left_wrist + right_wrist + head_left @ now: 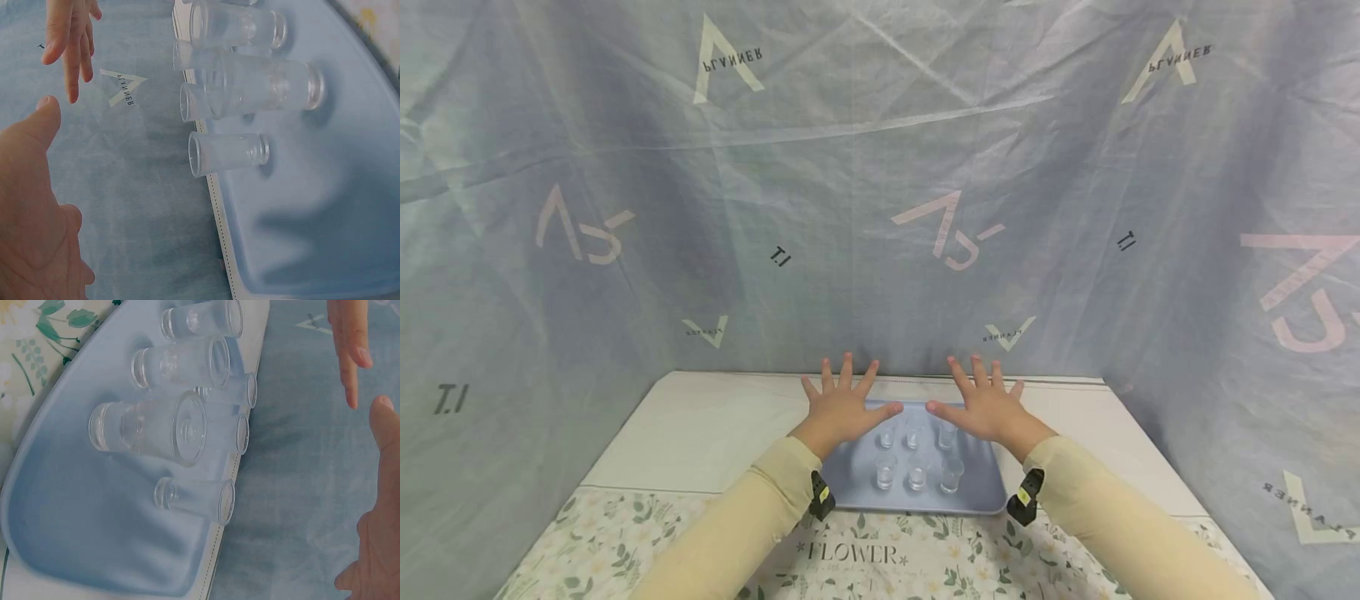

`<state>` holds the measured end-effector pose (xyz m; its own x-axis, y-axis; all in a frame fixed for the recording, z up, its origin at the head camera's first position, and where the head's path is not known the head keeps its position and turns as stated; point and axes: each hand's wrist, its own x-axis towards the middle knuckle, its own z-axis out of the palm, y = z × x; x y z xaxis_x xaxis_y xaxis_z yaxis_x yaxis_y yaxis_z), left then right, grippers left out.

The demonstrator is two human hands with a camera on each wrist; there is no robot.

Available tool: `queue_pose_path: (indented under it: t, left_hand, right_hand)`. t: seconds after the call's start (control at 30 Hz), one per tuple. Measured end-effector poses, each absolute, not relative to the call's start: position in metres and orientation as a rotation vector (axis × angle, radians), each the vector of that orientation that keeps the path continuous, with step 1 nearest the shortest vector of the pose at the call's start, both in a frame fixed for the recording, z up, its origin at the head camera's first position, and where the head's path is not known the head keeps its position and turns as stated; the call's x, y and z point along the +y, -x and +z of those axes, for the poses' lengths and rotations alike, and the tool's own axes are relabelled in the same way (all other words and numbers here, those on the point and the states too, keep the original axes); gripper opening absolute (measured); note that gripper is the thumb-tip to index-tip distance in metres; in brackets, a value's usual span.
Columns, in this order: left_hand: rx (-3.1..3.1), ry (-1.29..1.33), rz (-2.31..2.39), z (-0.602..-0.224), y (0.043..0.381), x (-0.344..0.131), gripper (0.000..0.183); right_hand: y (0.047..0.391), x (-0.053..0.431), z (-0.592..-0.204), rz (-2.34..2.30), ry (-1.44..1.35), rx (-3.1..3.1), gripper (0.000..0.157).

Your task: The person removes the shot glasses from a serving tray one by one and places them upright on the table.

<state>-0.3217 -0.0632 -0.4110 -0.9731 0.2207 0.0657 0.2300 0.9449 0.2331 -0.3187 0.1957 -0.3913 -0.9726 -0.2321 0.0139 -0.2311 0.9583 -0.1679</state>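
Both hands hover palm down with fingers spread, the left hand (842, 410) over the left back part of a blue tray (842, 492) and the right hand (992, 408) over its right back part. Neither holds anything, and the thumbs point toward each other with a gap between. Several small clear shot glasses stand upright on the tray in two rows, among them a front left glass (885, 473), a front middle glass (917, 477) and a front right glass (952, 476). In the right wrist view one glass (197, 499) stands apart from the others.
The tray lies on a table covered by a white cloth (715, 433) with a floral printed band (625, 533) in front. A grey-blue printed curtain (850, 208) encloses the back and both sides. Each wrist wears a black strap device (822, 496).
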Motion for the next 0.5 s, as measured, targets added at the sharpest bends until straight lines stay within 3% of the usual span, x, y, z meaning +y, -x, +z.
queue_pose_path:
  t: [0.5]
  left_hand:
    - [-3.070, 0.341, -0.382, -0.421, 0.323, -0.063, 0.098]
  right_hand:
    - [0.322, 0.193, -0.402, -0.362, 0.392, 3.093, 0.106]
